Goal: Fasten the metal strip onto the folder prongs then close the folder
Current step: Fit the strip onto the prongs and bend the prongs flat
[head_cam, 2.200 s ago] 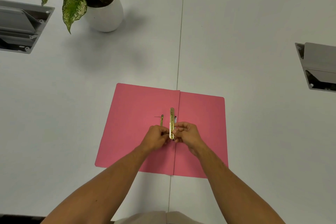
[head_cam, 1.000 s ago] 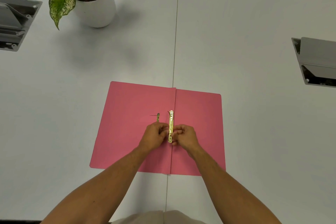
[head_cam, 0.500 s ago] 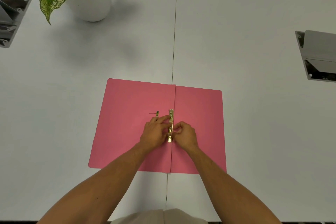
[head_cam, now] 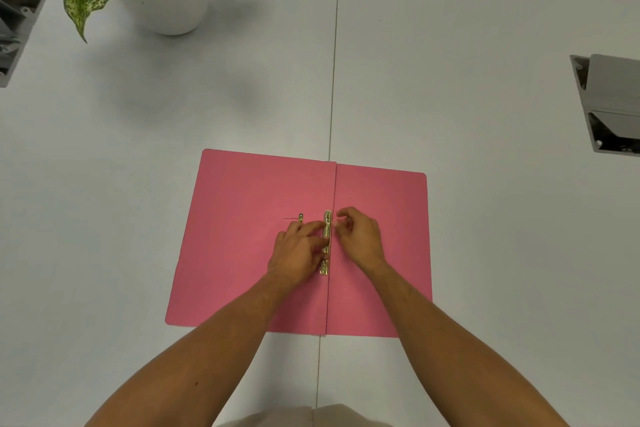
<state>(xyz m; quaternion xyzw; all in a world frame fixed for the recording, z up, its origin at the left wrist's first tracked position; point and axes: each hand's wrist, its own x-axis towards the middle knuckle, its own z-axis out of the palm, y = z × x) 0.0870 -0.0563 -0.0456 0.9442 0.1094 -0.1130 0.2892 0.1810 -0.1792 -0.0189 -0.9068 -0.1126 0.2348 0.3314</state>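
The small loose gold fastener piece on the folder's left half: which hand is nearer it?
Left. The left hand has its fingertips just below-right of the small gold piece; the right hand sits beyond the metal strip.

Pink folder (head_cam: 242, 236), gold metal strip (head_cam: 326, 218)

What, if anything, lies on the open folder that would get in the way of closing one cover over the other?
On the pink folder only the metal strip at the fold, a small brass piece left of it, and the left hand and right hand. Nothing else visible blocks closing.
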